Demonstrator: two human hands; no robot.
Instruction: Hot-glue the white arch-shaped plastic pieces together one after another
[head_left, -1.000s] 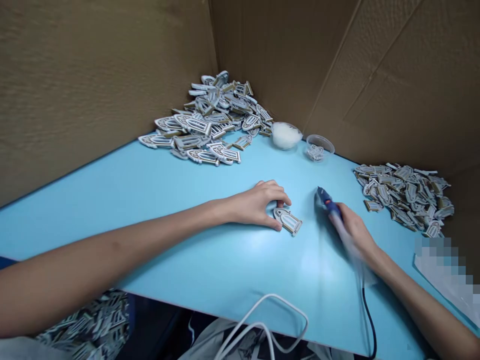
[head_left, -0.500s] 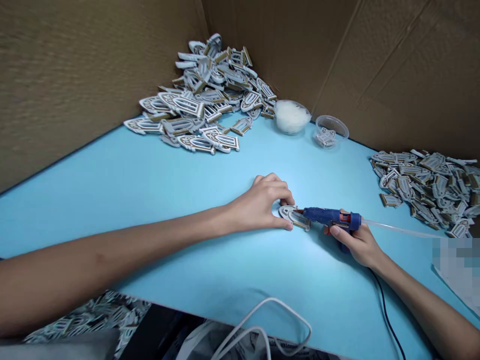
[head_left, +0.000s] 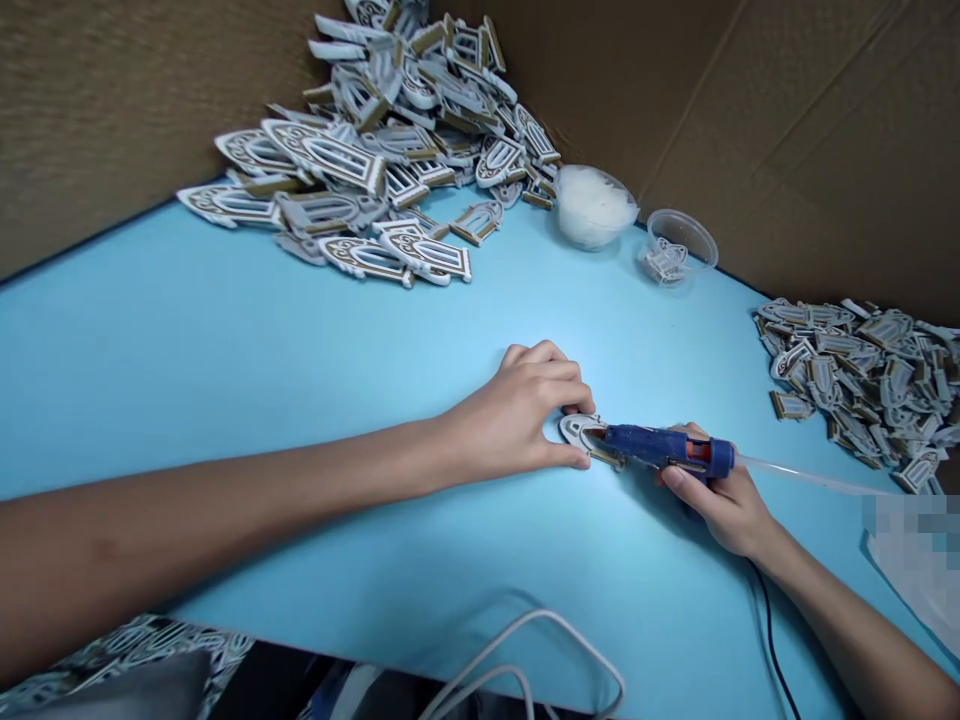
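Head view: left hand (head_left: 525, 415) holds the frame (head_left: 577, 431) on the table (head_left: 300, 360), thumb and fingers closed on its edges; right hand (head_left: 724, 500) has fingers wrapped round the glue gun (head_left: 652, 444), nozzle (head_left: 599, 433) over the frame.

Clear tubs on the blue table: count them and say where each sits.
2: one tub of white material, right of the larger arched-frame pile; another tub, holding pale pieces, to its right.

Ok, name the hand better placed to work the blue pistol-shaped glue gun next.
Right, most likely: the right hand grips the glue gun, its nozzle over the grey-white arched piece. The left hand holds that piece's edges.
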